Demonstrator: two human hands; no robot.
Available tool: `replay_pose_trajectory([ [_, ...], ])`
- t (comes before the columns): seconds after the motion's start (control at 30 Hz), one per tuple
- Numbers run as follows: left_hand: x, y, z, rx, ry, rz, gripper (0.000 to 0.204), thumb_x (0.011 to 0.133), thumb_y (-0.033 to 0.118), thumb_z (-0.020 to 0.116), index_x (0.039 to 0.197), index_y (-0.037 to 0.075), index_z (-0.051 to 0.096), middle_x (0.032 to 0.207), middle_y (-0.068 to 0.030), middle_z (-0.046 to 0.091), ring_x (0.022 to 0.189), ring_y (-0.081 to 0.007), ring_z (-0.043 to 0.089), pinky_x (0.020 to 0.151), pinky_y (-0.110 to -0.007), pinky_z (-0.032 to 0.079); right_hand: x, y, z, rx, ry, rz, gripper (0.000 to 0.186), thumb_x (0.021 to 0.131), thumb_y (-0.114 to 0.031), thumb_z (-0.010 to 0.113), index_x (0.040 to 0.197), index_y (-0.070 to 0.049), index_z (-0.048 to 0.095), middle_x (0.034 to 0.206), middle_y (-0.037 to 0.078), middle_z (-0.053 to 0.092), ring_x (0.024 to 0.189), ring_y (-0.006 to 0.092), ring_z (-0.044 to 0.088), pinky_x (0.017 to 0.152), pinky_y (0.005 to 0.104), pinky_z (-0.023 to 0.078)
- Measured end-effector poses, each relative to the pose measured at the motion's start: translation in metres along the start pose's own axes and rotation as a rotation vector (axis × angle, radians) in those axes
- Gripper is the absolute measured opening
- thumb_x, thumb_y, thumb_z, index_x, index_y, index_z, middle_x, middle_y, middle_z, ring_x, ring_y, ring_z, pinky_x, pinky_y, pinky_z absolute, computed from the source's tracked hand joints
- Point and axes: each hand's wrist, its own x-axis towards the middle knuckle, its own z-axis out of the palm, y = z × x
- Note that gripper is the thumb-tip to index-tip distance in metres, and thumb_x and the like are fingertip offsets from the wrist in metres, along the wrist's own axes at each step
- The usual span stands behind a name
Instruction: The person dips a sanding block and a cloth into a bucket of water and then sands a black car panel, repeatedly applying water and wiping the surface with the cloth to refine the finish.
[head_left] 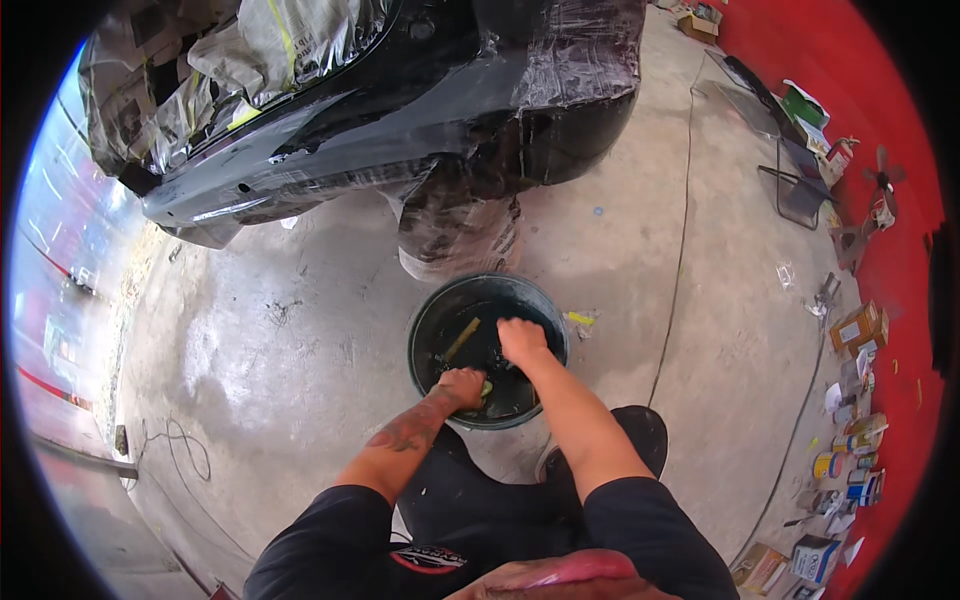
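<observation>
A dark green round bucket (413,345) stands on the floor in front of me with dark water in it. My left hand (463,386) is inside its near left part, fingers closed, and a small light-green piece (487,388) pokes out from them; its kind cannot be made out. My right hand (521,341) is a closed fist over the right side of the water, and whatever it may hold is hidden. Left of that fist, a yellowish strip (462,338) lies slanted in the bucket, touched by neither hand.
Beyond the bucket stands a black car body (400,125), its wheel (455,225) wrapped in plastic. A yellow scrap (580,318) lies right of the bucket on the concrete floor (620,260). Cans, boxes (858,327) and a fan (883,178) line the red wall.
</observation>
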Motion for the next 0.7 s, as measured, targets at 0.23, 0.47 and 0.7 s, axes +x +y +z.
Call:
replay_pose_trajectory([
  [0.23,-0.039,-0.009,-0.019,-0.32,0.237,-0.022,0.051,0.078,0.035,0.073,0.125,0.015,0.067,0.116,-0.0187,0.071,0.106,-0.0381,0.069,0.094,-0.047,0.056,-0.041,-0.027,-0.077,0.259,0.242,0.116,0.041,0.088,-0.008,0.066,0.127,-0.011,0.055,0.102,0.023,0.071,0.101,0.0408,0.069,0.083,0.052,0.055],
  [0.47,-0.031,-0.025,-0.012,-0.743,0.456,0.054,0.04,0.077,0.027,0.075,0.11,0.004,0.07,0.097,-0.0228,0.073,0.098,-0.0404,0.07,0.085,-0.047,0.055,-0.096,-0.02,-0.106,0.705,0.372,0.238,0.028,0.099,-0.016,0.056,0.127,-0.013,0.059,0.098,0.024,0.071,0.098,0.0425,0.069,0.082,0.0516,0.054],
  [0.7,-0.029,-0.03,-0.012,-1.088,0.567,0.09,0.025,0.078,0.018,0.074,0.098,0.003,0.07,0.084,-0.0097,0.073,0.079,-0.0191,0.07,0.076,-0.036,0.055,-0.126,0.053,-0.043,0.862,0.558,0.002,0.034,0.092,-0.016,0.069,0.124,-0.006,0.063,0.103,0.017,0.07,0.094,0.0255,0.071,0.078,0.0372,0.054],
])
